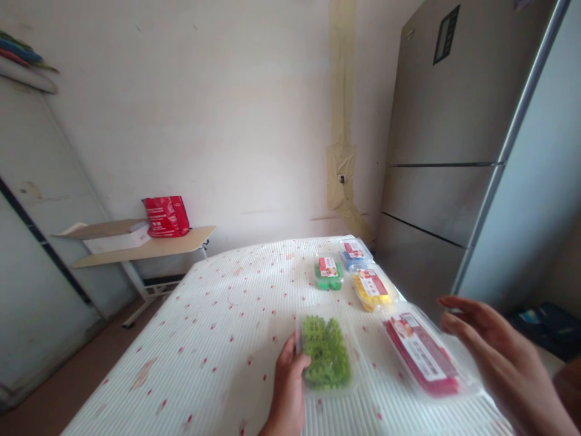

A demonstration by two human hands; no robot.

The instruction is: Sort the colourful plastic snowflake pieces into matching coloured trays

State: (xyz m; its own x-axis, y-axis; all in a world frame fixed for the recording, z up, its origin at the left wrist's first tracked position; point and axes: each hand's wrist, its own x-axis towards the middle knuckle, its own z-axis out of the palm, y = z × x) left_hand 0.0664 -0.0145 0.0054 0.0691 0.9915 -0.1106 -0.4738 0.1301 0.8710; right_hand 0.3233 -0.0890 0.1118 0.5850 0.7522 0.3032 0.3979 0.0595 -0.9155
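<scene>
My left hand [290,378] grips the left edge of a clear plastic container [356,357] with light green textured pieces [324,354] inside, its thumb over the rim. To the right, my right hand [492,345] is raised beside a labelled clear container of dark pink pieces [424,354]. Its fingers are apart, and nothing shows between them. Whether it touches that container's edge I cannot tell. Farther back sit three smaller labelled containers: one with yellow contents [373,289], one with green [328,272] and one with blue [355,254].
All the containers rest on a table with a white ribbed, red-dotted cloth [218,327]. A grey fridge [436,181] stands beyond the table's right edge. At the left, a small desk [200,237] bears a red bag [166,217] and a white box [117,239].
</scene>
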